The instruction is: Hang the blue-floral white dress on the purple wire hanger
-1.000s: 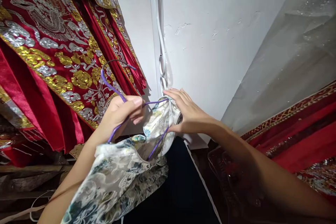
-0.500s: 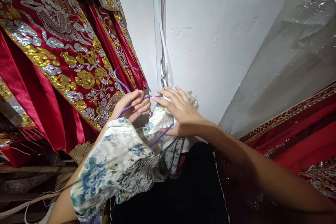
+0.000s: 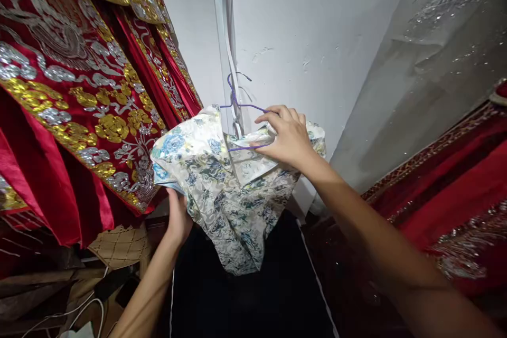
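Note:
A white blouse (image 3: 214, 169) with blue and yellow flowers hangs spread on a thin purple hanger (image 3: 253, 106). The hanger's hook points up beside the white metal strip, and its bottom bar crosses the open neckline. My right hand (image 3: 291, 134) is closed around the right side of the hanger, fingers over the upper arm and thumb by the lower bar, against the blouse's right shoulder. Below the left sleeve, my left hand (image 3: 179, 216) grips the sleeve's lower edge; its fingertips are partly hidden by the cloth.
Red garments (image 3: 114, 132) with gold and silver embroidery hang at the left. A white wall with a metal strip (image 3: 222, 37) stands ahead. Clear plastic sheeting (image 3: 376, 95) and red beaded cloth (image 3: 443, 179) are at the right. White cables (image 3: 101, 311) lie lower left.
My left hand has let go of the hanger near its hook and moved down to the left sleeve. The left side of the blouse now lies over the hanger, which has turned more upright.

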The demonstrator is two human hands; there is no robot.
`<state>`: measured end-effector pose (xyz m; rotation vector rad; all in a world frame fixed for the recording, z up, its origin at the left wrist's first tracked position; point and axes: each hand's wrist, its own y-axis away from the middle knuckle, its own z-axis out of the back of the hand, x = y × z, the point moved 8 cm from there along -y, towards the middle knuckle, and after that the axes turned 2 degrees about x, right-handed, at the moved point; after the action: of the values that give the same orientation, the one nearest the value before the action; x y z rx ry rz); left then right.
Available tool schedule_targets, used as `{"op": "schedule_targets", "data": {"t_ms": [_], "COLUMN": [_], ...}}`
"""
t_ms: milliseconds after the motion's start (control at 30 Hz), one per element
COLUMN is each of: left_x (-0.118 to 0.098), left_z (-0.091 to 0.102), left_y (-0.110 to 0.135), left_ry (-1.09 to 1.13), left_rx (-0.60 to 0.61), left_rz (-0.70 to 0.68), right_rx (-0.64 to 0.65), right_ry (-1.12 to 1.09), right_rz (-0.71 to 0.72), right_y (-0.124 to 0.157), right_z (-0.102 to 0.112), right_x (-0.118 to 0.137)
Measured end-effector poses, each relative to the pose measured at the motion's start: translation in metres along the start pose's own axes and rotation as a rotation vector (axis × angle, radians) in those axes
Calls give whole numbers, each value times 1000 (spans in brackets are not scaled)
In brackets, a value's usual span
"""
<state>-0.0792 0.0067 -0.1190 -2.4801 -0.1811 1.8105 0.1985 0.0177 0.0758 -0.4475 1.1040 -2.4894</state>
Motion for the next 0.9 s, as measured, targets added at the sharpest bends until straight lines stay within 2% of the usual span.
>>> {"op": "schedule_targets", "data": {"t_ms": [67,133,267,300,333,367,400,500,533,600,667,700,800,900], "left_x": [38,63,86,88,90,92,94,96,94,89,86,85,88,86], "left_z": [0,-14,-45,-50,-52,-52,-49,-34,-31,-31,-36,-39,-42,-30], "left_y": [23,39,50,51,53,55,58,70,73,77,79,80,80,80], "left_ry": [7,-26,6,17,30,47,67,130,145,166,178,181,174,33], "left_rx": [-91,-107,-112,-97,-85,-84,-94,-136,-130,-85,-41,-31,-60,-192], "left_rz": [77,119,135,130,133,143,161,223,232,246,269,279,267,177], "right_rx": [12,65,371,417,410,350,241,-161,-165,78,374,461,518,492], "right_ry": [-25,-113,-593,-712,-812,-897,-963,-1050,-1056,-1156,-1250,-1267,-1241,-1222], "right_rz": [8,32,201,239,234,164,29,-641,-797,-921,-841,-778,-670,-723], "right_y": [19,36,66,77,87,99,112,183,208,237,246,246,238,241], "right_z": [-14,-34,-73,-76,-77,-77,-78,-97,-110,-146,-170,-175,-172,-166], "right_x": [7,16,56,67,74,75,70,30,25,31,47,51,50,42]}}
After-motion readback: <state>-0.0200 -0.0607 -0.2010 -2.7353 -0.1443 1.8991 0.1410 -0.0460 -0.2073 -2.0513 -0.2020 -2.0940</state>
